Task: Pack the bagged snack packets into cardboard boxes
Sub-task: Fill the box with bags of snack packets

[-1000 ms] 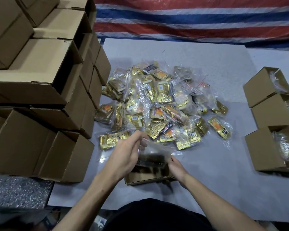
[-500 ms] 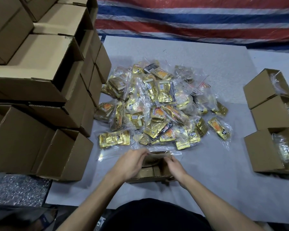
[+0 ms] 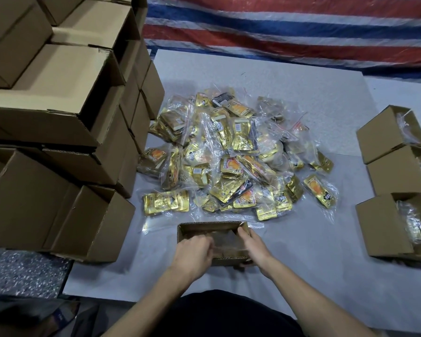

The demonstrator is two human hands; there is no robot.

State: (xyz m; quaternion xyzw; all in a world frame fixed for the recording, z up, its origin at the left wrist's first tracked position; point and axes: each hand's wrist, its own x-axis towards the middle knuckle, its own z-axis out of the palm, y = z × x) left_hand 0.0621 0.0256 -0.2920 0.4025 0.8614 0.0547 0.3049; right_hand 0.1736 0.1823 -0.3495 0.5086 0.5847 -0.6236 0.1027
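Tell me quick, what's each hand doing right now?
Left hand: fingers down inside the open box on the bagged packet; whether it grips cannot be told.
Right hand: closed, holding the box's right wall.

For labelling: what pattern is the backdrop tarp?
The tarp has red, white, blue stripes; head view.

Both forearms are bare (no sleeves showing) above a dark garment (image 3: 229, 314).

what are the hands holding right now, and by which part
The right hand grips the small open box by its right wall. The left hand reaches inside onto the bagged packet; whether it pinches or only presses it cannot be told.
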